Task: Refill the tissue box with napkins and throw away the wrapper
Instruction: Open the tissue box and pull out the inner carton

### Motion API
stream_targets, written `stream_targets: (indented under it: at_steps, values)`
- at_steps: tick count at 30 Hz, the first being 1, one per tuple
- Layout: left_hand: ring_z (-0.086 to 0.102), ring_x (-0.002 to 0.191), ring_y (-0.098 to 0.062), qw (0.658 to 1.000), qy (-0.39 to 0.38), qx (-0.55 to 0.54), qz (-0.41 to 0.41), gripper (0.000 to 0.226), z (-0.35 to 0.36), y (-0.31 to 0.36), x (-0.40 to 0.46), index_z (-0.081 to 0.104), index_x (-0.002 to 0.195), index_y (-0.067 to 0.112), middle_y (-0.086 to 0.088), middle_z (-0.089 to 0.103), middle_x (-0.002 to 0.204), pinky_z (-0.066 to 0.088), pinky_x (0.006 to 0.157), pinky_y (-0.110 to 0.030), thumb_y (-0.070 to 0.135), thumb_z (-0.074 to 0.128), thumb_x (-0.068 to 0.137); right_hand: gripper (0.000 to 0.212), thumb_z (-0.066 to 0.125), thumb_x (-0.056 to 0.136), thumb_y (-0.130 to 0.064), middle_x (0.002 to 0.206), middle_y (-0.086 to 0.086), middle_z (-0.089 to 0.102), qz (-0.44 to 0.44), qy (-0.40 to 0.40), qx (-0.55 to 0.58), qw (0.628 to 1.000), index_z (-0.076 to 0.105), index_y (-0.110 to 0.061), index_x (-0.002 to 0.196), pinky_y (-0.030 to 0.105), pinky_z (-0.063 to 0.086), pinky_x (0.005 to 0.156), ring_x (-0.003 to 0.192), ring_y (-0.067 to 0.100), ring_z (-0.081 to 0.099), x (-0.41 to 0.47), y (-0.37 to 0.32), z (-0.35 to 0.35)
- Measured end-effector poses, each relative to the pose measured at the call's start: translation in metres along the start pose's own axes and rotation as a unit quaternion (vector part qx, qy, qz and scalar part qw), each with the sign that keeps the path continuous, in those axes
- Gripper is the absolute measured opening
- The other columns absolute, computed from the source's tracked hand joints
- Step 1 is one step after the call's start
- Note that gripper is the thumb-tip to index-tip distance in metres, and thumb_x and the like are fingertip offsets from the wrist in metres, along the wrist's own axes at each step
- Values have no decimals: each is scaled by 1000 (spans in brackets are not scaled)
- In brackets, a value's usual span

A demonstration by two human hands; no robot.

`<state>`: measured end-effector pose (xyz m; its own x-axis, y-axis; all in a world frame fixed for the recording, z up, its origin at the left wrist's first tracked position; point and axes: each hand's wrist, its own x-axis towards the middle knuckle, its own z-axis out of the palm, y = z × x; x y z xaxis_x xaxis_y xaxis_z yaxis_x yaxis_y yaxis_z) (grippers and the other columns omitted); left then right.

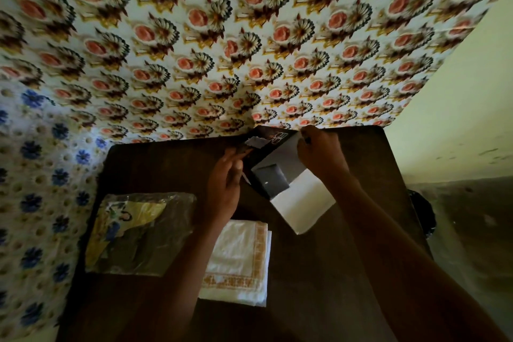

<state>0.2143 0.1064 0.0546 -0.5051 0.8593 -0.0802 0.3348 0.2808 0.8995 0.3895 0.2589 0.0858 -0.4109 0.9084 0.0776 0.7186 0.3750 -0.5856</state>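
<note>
Table [319,272]: dark wood, smooth, matt. Tissue box [277,164]: card, black outside, white inside. Napkins [238,258]: soft embossed paper. Wrapper [138,233], lower left: clear glossy crinkled plastic.

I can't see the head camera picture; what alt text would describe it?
Two bare hands work at a dark tissue box with an open white flap at the far edge of a dark table: the left hand beside it, the right hand on its far end. Nearer lie a stack of white napkins and, to their left, a crumpled clear wrapper.
</note>
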Motion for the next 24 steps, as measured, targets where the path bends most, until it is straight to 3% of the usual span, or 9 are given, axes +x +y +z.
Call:
stream_targets:
  at_steps: [2,5,7,10,13,15,18,21,24]
  values:
    - [47,140,-18,999,19,-29,-26,39,8,15,-9,54,129,53,2,49,152,46,110,-54,67,43,95,13,67,89,-10,89,9,73,9,11,0,1000,70,-3,98,25,51,73,80,24,71,3,-9,-2]
    - [45,140,-18,997,68,12,-20,77,20,36,-13,49,141,28,-2,48,150,46,111,-44,71,61,79,15,65,88,-11,65,5,62,34,1,-2,999,66,-6,74,23,43,61,56,18,60,5,-20,-5]
    - [50,132,-18,993,109,33,-19,89,25,48,-9,51,139,15,-6,53,142,46,106,-33,68,72,70,16,66,88,-14,66,6,64,56,1,25,998,66,-8,74,28,48,59,58,19,62,5,-26,-9]
    - [51,128,-22,989,114,81,-47,80,26,59,1,50,138,9,-10,53,139,38,95,-22,41,84,74,19,75,87,-17,98,13,75,69,8,57,996,75,-7,103,31,54,72,89,26,71,2,-31,-16]
    - [57,117,-16,989,112,74,-61,50,17,70,12,58,132,11,2,60,125,39,89,-24,23,74,86,37,76,89,-22,117,11,73,77,18,84,993,68,-15,124,31,56,81,102,23,70,0,-31,-23]
    - [53,104,-9,990,117,42,-67,36,10,77,15,60,131,11,8,54,112,41,83,-20,18,63,96,42,74,91,-23,125,8,70,83,21,90,992,63,-18,131,29,53,82,104,19,67,-2,-28,-27]
    - [63,101,-19,991,122,29,-37,28,1,80,22,62,128,11,-1,63,111,44,76,-15,15,50,103,43,72,93,-22,130,8,67,82,36,99,991,60,-18,134,34,55,89,114,25,66,-5,-23,-28]
    - [56,127,-28,987,142,52,-52,33,-5,72,32,56,136,12,-13,58,139,45,93,-26,12,51,103,40,71,93,-21,130,8,66,91,49,116,988,62,-18,132,35,54,93,118,25,63,-7,-17,-31]
    - [52,133,-28,986,143,85,-19,36,-11,57,35,59,135,13,-14,57,142,39,98,-22,8,58,100,29,71,93,-19,115,5,71,72,38,118,990,67,-18,121,39,61,84,95,17,70,-6,-6,-31]
